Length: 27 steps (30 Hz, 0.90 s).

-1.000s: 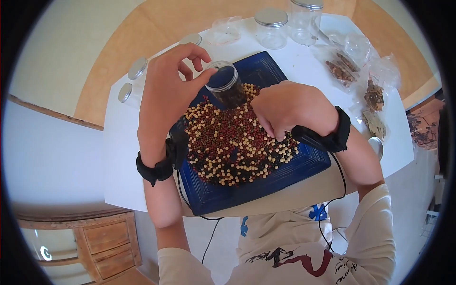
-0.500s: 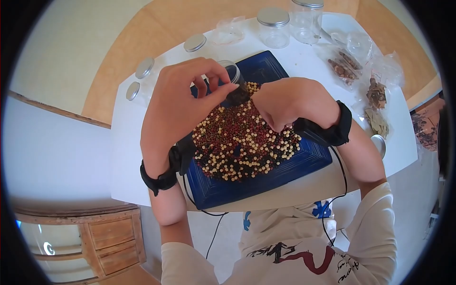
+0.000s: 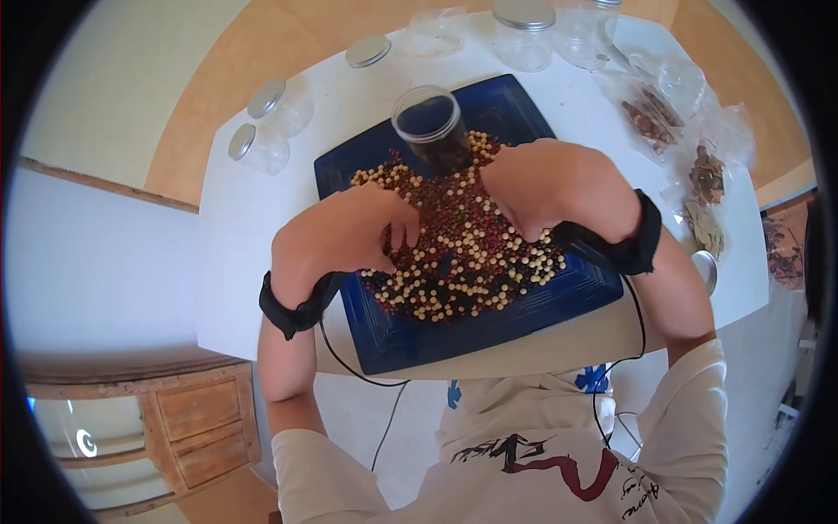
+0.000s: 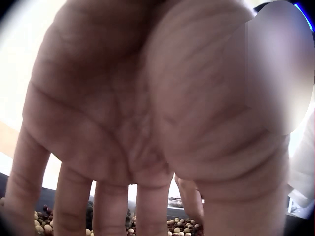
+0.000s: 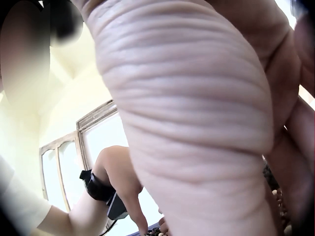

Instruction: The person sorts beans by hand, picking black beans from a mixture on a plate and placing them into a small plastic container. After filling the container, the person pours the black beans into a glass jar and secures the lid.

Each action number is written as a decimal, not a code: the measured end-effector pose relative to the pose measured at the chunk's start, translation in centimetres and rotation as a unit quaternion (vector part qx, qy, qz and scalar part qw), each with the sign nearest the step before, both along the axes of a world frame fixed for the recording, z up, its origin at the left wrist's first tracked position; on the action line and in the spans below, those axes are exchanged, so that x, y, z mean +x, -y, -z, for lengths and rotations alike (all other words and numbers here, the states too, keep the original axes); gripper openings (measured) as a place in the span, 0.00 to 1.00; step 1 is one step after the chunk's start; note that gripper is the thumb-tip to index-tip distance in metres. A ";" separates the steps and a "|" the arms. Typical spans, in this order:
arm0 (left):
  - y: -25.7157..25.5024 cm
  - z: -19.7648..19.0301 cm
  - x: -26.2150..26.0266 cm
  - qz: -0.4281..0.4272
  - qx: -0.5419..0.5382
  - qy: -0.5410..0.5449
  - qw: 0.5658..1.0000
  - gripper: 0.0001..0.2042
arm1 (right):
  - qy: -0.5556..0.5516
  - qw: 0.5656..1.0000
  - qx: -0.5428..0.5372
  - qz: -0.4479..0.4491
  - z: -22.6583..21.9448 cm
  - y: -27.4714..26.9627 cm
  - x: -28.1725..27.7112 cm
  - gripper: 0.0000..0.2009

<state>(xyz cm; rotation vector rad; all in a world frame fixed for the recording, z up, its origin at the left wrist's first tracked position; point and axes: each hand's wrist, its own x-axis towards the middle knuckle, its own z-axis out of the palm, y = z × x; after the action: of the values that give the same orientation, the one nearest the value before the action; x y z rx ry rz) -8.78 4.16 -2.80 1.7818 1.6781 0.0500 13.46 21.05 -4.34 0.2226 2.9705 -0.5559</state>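
Mixed beans, cream, dark red and black, lie spread over a blue square tray. At the tray's far part an open clear jar with dark contents in its bottom stands tilted among the beans. My left hand is over the left side of the beans, palm down; in the left wrist view its fingers hang apart and reach down to them. On the right side of the beans is my right hand, fingers pointing down; their tips are hidden, and whether they hold any beans does not show.
Lidded clear jars stand at the table's back, two smaller ones at the left. A silver lid is near the back edge. Plastic bags of dried spices lie at the right. A black cable runs along the tray's near side.
My left hand has left the jar's rim and come down toward me onto the left side of the beans. My right hand has stayed nearly in place over the right side.
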 end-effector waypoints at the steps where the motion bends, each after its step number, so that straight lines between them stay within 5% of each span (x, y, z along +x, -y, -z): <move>1: 0.1 0.3 -0.3 -0.009 -0.001 0.002 1.000 0.13 | 0.002 1.000 -0.001 -0.009 -0.4 -0.2 -0.4 0.11; 4: -0.1 1.4 -0.6 0.008 0.018 0.000 1.000 0.15 | 0.104 0.992 -0.043 -0.054 -1.9 -1.1 -1.6 0.09; 7: -0.8 0.4 0.2 0.008 0.005 -0.052 0.999 0.14 | -0.028 0.987 -0.113 -0.108 -4.0 -2.1 -1.5 0.08; 9: -0.8 0.7 0.5 0.003 0.031 -0.074 0.997 0.14 | -0.164 0.974 -0.144 -0.055 -4.8 -2.0 -1.5 0.05; 13: -0.7 0.6 0.3 -0.005 0.026 -0.088 0.996 0.11 | -0.312 0.945 -0.068 0.071 -4.2 -1.4 -3.1 0.05; 17: -0.6 0.7 0.1 0.004 0.046 -0.083 0.996 0.10 | -0.387 0.920 0.000 0.071 -2.3 -2.0 -4.2 0.07; 21: -0.9 0.3 0.9 0.006 0.064 -0.089 0.994 0.10 | -0.370 0.923 0.060 0.091 -2.2 -2.0 -3.8 0.08; 27: -1.7 0.3 1.4 -0.017 -0.015 -0.079 0.997 0.11 | -0.323 0.945 0.004 0.043 -2.8 -2.5 -2.8 0.09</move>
<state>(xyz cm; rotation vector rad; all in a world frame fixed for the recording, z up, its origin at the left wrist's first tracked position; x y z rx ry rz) -7.40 5.83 -3.12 1.7751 1.8115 -0.1031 10.62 23.51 -1.55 0.2006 3.6098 -0.7501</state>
